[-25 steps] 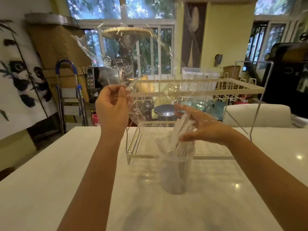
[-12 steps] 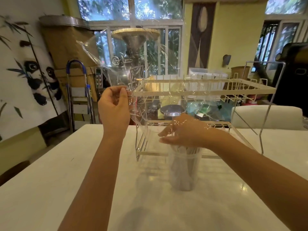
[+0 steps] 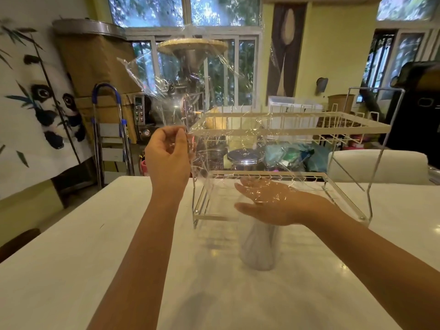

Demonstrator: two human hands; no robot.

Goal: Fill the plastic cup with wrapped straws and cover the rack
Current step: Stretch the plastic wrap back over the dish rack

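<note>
Head view, change since the earlier frames: the right hand (image 3: 273,206) has left the straws it was pressing into the plastic cup (image 3: 259,246) and now lies flat, palm down, just above the cup's mouth, while the left hand (image 3: 167,158) has kept its place at the rack's near-left upper corner.

Head view, hands: I see the left hand's fingers (image 3: 181,136) pinched together on an edge of the clear plastic film (image 3: 190,75), which rises crumpled above the hand and drapes over the right hand's back. The right hand's fingers are straight and spread, gripping nothing.

Head view, step: I judge the filling to be done and the covering begun. The next move calls for both hands to draw the film over the top tier of the wire rack (image 3: 292,129) and down its sides; the film is thin and likely to cling and wrinkle.

Head view, containers: the cup stands on the white table (image 3: 71,270) just before the rack's lower tier, touching neither hand. Pale wrapped straws (image 3: 262,244) show dimly through its wall; I cannot count them. Both rack tiers appear to hold nothing.
</note>
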